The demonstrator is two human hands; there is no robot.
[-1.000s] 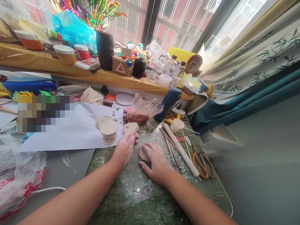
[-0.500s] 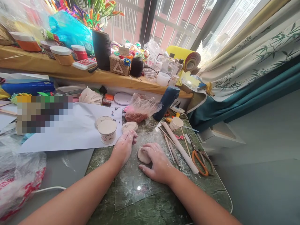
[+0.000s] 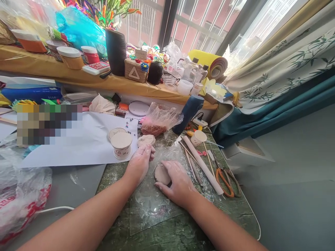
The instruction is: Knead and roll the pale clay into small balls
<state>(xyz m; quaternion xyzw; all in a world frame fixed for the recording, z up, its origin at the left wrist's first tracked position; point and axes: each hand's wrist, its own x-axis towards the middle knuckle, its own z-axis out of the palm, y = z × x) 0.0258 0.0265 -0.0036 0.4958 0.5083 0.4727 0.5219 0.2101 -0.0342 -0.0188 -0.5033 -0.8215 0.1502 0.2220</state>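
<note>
A flat round disc of pale clay lies on a clear plastic sheet dusted with white powder. My right hand curves around the disc's right side, fingers at its far edge and thumb at its near edge. My left hand is closed, thumb against curled fingers; whatever is inside, if anything, is hidden. Just beyond it sits a rough lump of clay. To its left, a paper cup carries a round clay slab on top. Both hands have white powder on them.
Right of the sheet lie a pale rolling pin, thin sticks and orange-handled scissors. Behind stand a small paper cup, a dark blue bottle and a bag of reddish-brown material. White paper spreads at left.
My right fingers have slid back from over the disc to its far right edge, showing more of its top. My left hand stays closed in nearly the same spot. The view has shifted slightly.
</note>
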